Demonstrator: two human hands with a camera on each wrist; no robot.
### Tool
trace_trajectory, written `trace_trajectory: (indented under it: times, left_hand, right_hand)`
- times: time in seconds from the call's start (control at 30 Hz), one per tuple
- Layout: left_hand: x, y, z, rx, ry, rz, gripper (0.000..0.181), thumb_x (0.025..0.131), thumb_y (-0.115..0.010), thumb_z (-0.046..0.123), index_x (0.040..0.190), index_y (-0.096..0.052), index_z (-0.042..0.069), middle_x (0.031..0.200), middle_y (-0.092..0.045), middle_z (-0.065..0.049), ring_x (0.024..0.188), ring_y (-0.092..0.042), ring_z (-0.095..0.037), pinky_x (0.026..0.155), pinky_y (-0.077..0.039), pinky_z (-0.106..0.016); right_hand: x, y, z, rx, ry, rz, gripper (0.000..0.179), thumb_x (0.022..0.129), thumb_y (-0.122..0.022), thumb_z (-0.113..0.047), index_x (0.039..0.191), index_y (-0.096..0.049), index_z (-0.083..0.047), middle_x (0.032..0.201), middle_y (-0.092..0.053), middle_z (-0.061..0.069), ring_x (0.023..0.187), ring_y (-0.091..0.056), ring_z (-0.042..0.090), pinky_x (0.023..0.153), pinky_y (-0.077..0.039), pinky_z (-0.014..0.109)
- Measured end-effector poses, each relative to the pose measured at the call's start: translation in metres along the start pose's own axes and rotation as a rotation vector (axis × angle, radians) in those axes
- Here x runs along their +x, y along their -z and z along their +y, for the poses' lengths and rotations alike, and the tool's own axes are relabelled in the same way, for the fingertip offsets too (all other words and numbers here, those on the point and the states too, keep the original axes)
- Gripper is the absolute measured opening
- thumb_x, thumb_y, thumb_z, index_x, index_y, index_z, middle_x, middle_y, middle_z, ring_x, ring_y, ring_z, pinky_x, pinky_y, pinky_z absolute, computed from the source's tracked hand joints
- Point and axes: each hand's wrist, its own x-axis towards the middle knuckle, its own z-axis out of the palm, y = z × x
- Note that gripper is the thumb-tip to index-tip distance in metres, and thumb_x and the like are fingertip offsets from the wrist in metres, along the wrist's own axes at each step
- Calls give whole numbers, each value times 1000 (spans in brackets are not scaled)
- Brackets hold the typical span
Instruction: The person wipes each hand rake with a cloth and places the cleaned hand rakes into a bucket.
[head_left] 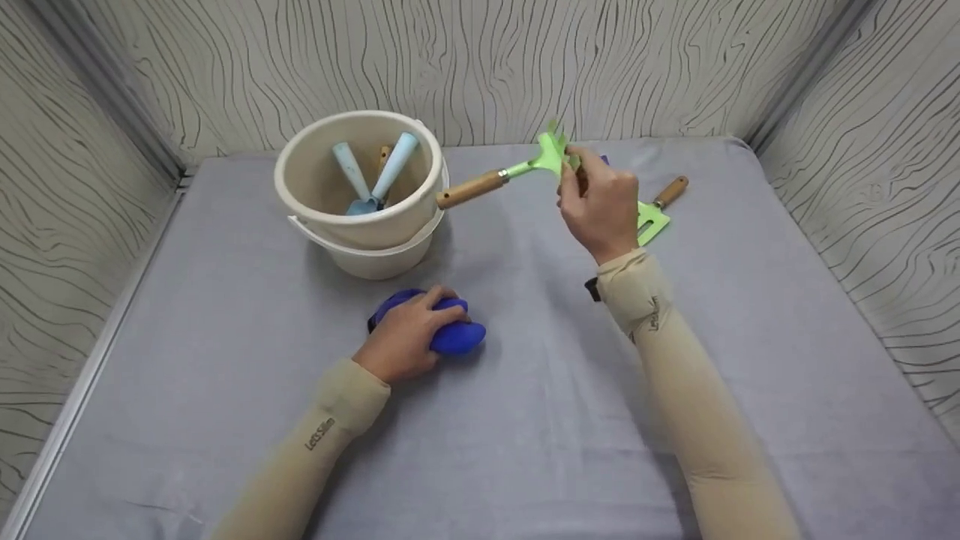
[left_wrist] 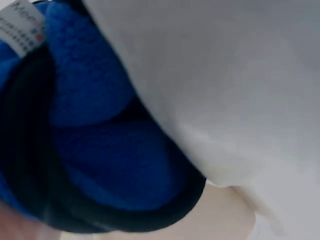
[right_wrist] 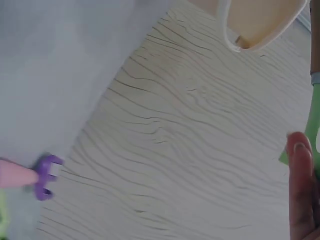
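Observation:
My right hand [head_left: 602,206] pinches a green hand rake [head_left: 551,156] at its tine end, above the table. The rake's wooden handle [head_left: 472,189] points left toward the bucket and overlaps its rim edge in the head view. Curled over a blue glove [head_left: 459,339], my left hand [head_left: 405,339] rests low on the table in front of the bucket. In the left wrist view, the glove's fleecy inside [left_wrist: 115,160], dark trim and white label [left_wrist: 22,27] show. The beige bucket [head_left: 360,234] holds several tools, two with light blue handles [head_left: 395,166].
Beyond my right wrist lies a green slotted tool [head_left: 652,221] with a wooden handle. A small purple fork [right_wrist: 46,176] with a pink handle lies near it, mostly hidden by my hand in the head view. Wood-patterned walls [head_left: 510,67] enclose the grey cloth-covered table [head_left: 525,450].

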Motion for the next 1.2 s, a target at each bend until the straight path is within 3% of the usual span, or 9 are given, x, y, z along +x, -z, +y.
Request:
trace_trajectory:
  times: [0.17, 0.37, 0.53, 0.7, 0.8, 0.87, 1.07, 1.2]
  left_hand:
    - [-2, -3, 1, 32, 11, -9, 55, 80, -83, 4, 128, -68, 27, 141, -57, -6, 125, -63, -33, 107, -50, -54]
    - [0, -6, 2, 37, 31, -36, 57, 80, -83, 5, 129, -68, 29, 141, -57, -4, 126, -62, -32, 107, -50, -56]
    - [0, -6, 1, 34, 29, -40, 56, 81, -84, 8, 130, -67, 30, 140, -57, -4, 126, -62, -33, 107, -50, -57]
    - [-1, -6, -2, 42, -16, 8, 57, 79, -85, 8, 130, -67, 26, 137, -59, -6, 125, -62, -33, 105, -51, -55]
    - [-1, -6, -2, 46, -24, 14, 59, 78, -86, 8, 131, -67, 24, 137, -60, -7, 124, -63, -34, 105, -51, -55]
    - [-1, -5, -2, 49, -26, 13, 60, 78, -86, 8, 132, -67, 24, 137, -60, -8, 124, -63, -34, 105, -52, -55]
    - [-2, -3, -1, 47, 10, -23, 60, 79, -85, 8, 133, -66, 27, 139, -58, -5, 126, -62, -33, 106, -51, -56]
    - [-2, -1, 0, 18, 61, -53, 59, 80, -85, 8, 131, -66, 32, 142, -56, -4, 130, -60, -34, 107, -48, -60]
  right_hand:
    - [31, -21, -29, -45, 150, 39, 24, 101, -57, -6, 113, -70, 10, 66, -67, 17, 47, -44, 18, 46, -35, 31]
    - [49, -56, -59, -138, 204, -22, 19, 99, -56, -3, 108, -69, 7, 64, -65, 13, 49, -45, 17, 44, -40, 38]
    - [51, -82, -79, -252, 152, -214, 25, 99, -55, -8, 116, -68, 5, 68, -67, 12, 56, -51, 20, 53, -50, 44]
    - [43, -97, -93, -267, 118, -476, 36, 108, -52, -32, 92, -69, -4, 68, -60, 5, 60, -50, 18, 57, -46, 36]
    - [36, -97, -95, -226, 130, -545, 44, 108, -50, -43, 84, -66, -9, 66, -56, 2, 58, -48, 16, 56, -38, 32]
    - [34, -95, -94, -181, 138, -542, 44, 108, -51, -42, 84, -66, -9, 67, -59, 3, 58, -50, 17, 56, -39, 32]
    - [32, -75, -79, -106, 110, -511, 37, 106, -56, -38, 116, -76, -8, 83, -75, 7, 65, -63, 21, 60, -49, 38]
    - [36, -48, -53, -115, 22, -460, 36, 105, -59, -33, 127, -73, -9, 85, -75, 9, 70, -66, 23, 63, -51, 39]
